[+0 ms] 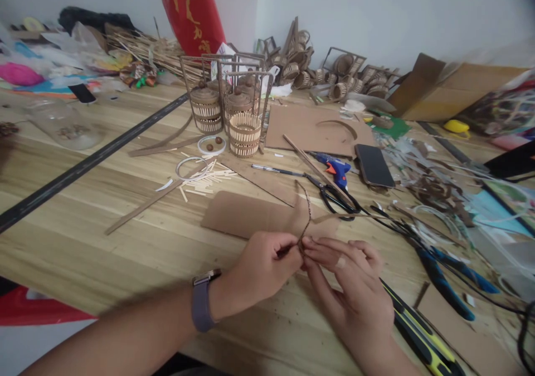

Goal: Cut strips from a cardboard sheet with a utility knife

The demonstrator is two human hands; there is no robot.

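A narrow brown strip (308, 203), its edge patterned like corrugated cardboard, rises in a curve from between my fingertips. My left hand (261, 264) pinches its lower end with thumb and curled index finger. Against that same end, from the right, my right hand (351, 287) presses its thumb and fingertips. A second thin brown strip (346, 216) stretches rightward from near the hands. Beneath and beyond them lies a flat cardboard piece (242, 213). Black-handled scissors (338, 200) rest past the right fingers. The strip's lowest part is hidden by my fingers.
Small slatted baskets (244, 133) stand at the back centre, near tape rings (191, 168) and scattered pale sticks (204, 181). A blue glue gun (336, 167), a phone (374, 166), pliers (438, 281) and a yellow-black cutter (422, 331) lie to the right.
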